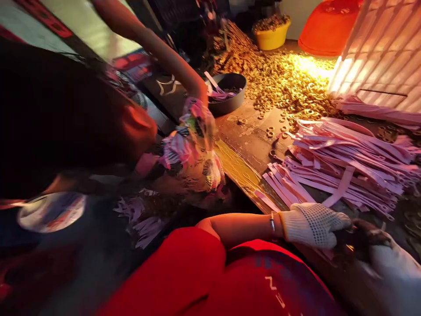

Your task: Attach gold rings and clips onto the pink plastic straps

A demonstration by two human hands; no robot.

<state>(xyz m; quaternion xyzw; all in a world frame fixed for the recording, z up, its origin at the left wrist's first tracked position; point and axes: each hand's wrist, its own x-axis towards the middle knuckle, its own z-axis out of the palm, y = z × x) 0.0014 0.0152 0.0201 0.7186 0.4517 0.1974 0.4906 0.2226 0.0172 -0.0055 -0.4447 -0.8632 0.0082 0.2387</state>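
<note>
Head view, looking down on straps (345,153) heaped on the worktop (259,149), just beyond the left hand (312,226). Lie mostly side by side, long axes running from upper left to lower right, many ends pointing toward the right edge. Fan out slightly at the near left, with staggered tips. Include a crossing strap (341,188), slanting from upper right to lower left over the others. Look flat, narrow and pink, with small loops at some ends; shine under the red lamp (330,28). Lie beside loose golden rings (289,87).

Between the left hand and the blurred right hand (394,263), both in pale gloves, a dark object (357,239), too shadowed to name or to give a direction. As for the grip: left fingers curled against the dark object, but impossible to make out whether clamped; right too smeared to judge.

Farther left, beside a grey bowl (230,103), another person's forearm (174,61).
</note>
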